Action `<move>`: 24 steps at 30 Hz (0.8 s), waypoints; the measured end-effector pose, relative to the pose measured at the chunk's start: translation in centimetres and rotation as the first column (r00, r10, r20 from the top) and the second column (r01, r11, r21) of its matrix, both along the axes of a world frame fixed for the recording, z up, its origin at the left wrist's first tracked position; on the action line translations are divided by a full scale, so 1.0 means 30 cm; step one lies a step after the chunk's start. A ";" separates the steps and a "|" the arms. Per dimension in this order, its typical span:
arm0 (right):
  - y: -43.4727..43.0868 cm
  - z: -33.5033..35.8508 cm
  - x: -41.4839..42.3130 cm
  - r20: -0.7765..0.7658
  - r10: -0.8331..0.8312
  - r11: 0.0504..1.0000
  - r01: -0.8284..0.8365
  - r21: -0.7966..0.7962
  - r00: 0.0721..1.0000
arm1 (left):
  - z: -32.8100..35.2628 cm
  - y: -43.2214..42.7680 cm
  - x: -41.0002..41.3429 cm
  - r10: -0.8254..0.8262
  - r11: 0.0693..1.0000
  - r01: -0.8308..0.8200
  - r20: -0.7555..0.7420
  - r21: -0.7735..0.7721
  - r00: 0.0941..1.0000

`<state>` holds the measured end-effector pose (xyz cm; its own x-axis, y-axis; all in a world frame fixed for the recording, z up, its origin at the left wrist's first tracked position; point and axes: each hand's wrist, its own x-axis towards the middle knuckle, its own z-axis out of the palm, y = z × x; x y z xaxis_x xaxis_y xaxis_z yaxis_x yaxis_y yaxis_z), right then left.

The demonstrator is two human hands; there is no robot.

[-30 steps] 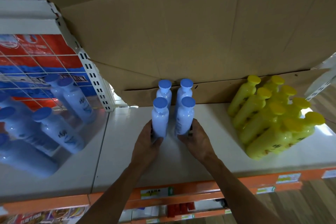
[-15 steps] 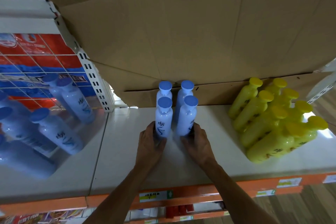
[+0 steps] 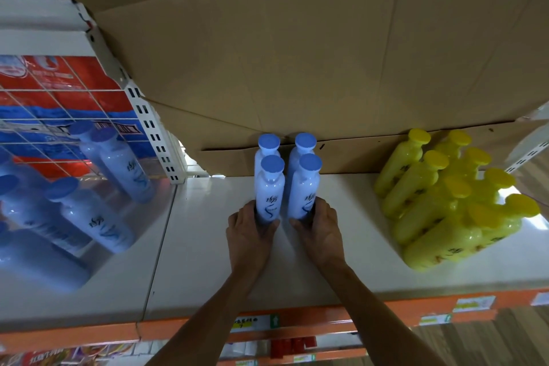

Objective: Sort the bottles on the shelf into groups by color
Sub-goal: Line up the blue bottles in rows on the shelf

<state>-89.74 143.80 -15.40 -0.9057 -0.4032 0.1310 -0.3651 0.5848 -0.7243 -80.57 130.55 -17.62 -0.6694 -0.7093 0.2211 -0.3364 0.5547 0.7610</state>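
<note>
The left hand has its fingers curled round the base of the front-left blue bottle, thumb on the near side. The right hand grasps the base of the front-right blue bottle the same way. Both bottles stand upright just in front of the back pair, making a tight two-by-two block at the middle of the white shelf, with the cardboard sheet close behind at twelve o'clock. The grips sit low, probably so the tall bottles can slide without tipping and be squared against those behind. At three o'clock of the block, well apart, the yellow bottles are packed in their own cluster. At nine o'clock, past the slotted upright, more blue bottles show in the neighbouring bay. The bare strip of shelf between the colours keeps the groups distinct. Sorting looks nearly done; the hands seem to be tidying the blue set.
</note>
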 end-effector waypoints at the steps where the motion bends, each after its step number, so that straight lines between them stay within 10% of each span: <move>1: 0.000 0.001 -0.002 0.003 0.005 1.000 -0.005 0.001 1.000 | 0.004 0.002 -0.002 0.006 1.000 -0.006 0.009 0.005 1.000; 24: 0.016 0.020 -0.019 0.100 0.088 0.996 -0.088 -0.002 0.991 | 0.030 0.012 0.016 0.000 0.999 -0.003 0.061 0.048 0.998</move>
<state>-90.32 144.29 -14.80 -0.8750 -0.4824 0.0402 -0.3410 0.5553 -0.7585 -80.10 130.90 -16.73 -0.6796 -0.7190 0.1454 -0.3836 0.5174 0.7650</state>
